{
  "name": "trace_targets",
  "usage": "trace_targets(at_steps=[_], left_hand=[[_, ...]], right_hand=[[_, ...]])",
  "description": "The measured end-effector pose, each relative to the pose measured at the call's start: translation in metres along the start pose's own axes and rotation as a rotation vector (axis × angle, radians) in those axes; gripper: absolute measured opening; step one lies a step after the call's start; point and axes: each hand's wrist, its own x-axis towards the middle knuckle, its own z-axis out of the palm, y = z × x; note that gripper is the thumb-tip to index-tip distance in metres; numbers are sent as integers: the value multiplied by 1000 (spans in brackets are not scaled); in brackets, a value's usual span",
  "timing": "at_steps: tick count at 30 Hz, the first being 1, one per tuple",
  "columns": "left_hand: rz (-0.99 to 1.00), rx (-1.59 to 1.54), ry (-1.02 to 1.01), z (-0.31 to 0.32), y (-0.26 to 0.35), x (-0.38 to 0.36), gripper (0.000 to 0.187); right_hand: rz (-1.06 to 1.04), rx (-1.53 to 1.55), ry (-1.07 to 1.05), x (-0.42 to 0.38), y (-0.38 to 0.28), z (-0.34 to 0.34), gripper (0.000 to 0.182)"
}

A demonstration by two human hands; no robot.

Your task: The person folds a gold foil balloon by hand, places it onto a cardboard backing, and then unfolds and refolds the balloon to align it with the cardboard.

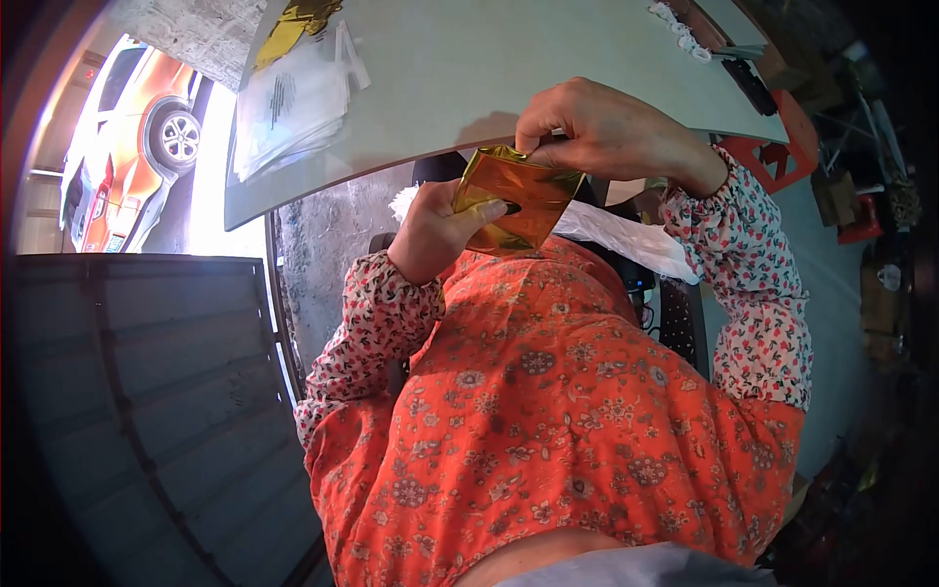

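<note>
A shiny gold foil packet (pixel 533 201) is held over my lap, just off the near edge of the table. My left hand (pixel 435 227) grips its left side, with the thumb lying across the front face. At the packet's upper edge, the thumb and bent fingers of my right hand (pixel 592 127) pinch the foil near the top corner. The packet hides part of my left fingers. Behind my right wrist, crumpled white plastic sheeting (pixel 626 240) lies near my lap.
On the table (pixel 430 73), a stack of clear printed plastic bags (pixel 293 108) lies left, with more gold foil (pixel 291 31) beyond it. A black object (pixel 749 88) sits at the right edge, near a red stool (pixel 782 147). A dark ribbed metal panel (pixel 147 391) stands left; an orange car (pixel 132 147) is outside.
</note>
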Motion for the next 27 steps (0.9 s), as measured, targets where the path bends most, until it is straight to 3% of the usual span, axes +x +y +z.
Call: trace_targets(at_steps=[3, 9, 12, 18, 24, 27], left_hand=[[19, -21, -4, 2, -1, 1, 22], [-39, -115, -2, 0, 0, 3, 23], [-45, -139, -3, -1, -1, 4, 23], [-41, -79, -11, 0, 1, 5, 22], [-38, -3, -20, 2, 1, 5, 22], [-41, -17, -24, 4, 0, 6, 22]], right_hand=[[97, -52, -129, 1, -6, -7, 10], [264, 324, -95, -2, -7, -8, 8], [148, 362, -40, -3, 9, 0, 17], [182, 263, -21, 2, 6, 3, 25], [232, 208, -27, 3, -3, 3, 23], [116, 250, 63, 2, 8, 10, 22]])
